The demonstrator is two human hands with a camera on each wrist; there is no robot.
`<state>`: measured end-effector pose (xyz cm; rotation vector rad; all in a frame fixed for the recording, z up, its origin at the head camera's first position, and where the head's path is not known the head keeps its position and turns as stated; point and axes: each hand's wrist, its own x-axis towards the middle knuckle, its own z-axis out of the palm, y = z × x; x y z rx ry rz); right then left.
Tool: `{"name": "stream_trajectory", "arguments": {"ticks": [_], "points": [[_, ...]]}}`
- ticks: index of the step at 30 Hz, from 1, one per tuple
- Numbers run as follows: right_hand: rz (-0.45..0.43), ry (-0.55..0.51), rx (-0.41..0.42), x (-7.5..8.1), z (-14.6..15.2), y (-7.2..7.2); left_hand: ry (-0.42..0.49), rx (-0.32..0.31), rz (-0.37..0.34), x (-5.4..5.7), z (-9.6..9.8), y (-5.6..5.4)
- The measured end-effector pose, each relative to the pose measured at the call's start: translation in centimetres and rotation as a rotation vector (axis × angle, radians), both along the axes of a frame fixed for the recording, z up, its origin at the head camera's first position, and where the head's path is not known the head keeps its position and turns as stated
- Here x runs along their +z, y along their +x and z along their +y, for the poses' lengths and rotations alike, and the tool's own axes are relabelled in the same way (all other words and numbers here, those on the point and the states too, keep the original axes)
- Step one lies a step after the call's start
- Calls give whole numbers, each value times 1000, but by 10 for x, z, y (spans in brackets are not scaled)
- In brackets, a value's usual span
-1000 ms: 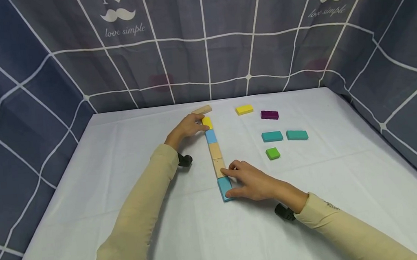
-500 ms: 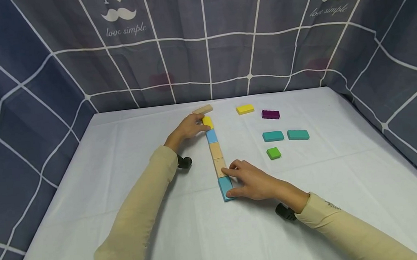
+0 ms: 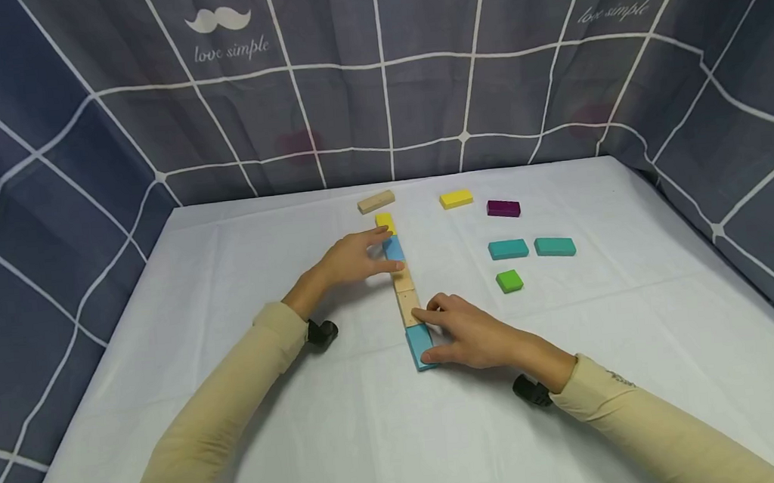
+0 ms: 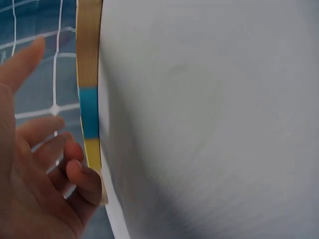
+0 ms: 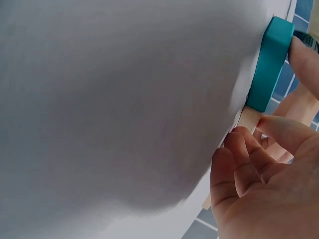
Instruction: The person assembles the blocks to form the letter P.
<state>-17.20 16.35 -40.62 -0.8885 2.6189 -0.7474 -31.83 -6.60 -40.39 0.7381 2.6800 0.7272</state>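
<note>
A straight row of wooden blocks runs away from me: a blue-teal block [image 3: 418,341] nearest, two plain wood blocks [image 3: 407,306], a light blue block [image 3: 394,248] and a yellow block [image 3: 384,219]. My left hand [image 3: 353,259] hovers at the row's left side, thumb and fingers spread over the light blue and plain blocks. In the left wrist view that hand [image 4: 40,164] holds nothing. With its thumb at the near end of the blue-teal block and its index fingertip on the adjoining plain block, my right hand [image 3: 475,337] touches the row from the right.
A separate plain wood block [image 3: 375,202] lies past the row's far end. To the right are a yellow block [image 3: 456,199], a purple block [image 3: 503,209], two teal blocks [image 3: 508,249] and a small green block [image 3: 509,281]. Dark checked curtains [image 3: 342,108] enclose the white-covered table [image 3: 294,446].
My left hand has come off the yellow block and drawn back toward me along the row, its fingers spreading. The right hand stays at the near end.
</note>
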Motion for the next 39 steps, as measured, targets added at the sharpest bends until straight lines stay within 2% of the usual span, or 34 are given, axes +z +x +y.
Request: {"name": "stream_trajectory", "arguments": {"ticks": [4, 8, 12, 22, 28, 31, 34, 39], "points": [[11, -1, -9, 1, 2, 0, -15, -16, -7, 0, 4, 9], [3, -1, -14, 1, 2, 0, -57, -46, -36, 0, 6, 12], [4, -7, -5, 2, 0, -1, -94, -49, -45, 1, 5, 12], [-17, -20, -18, 0, -1, -2, -59, -40, -64, -2, 1, 12], [45, -82, -2, 2, 2, -5, -74, -47, -59, -4, 0, 13], [90, -116, -27, 8, 1, -14, -80, -47, -62, -5, 0, 13], [133, -136, -68, 17, -2, -31, -81, -40, -66, -4, -1, 13], [226, -124, -137, 24, -9, -79, -84, -51, -63, -5, -1, 12]]}}
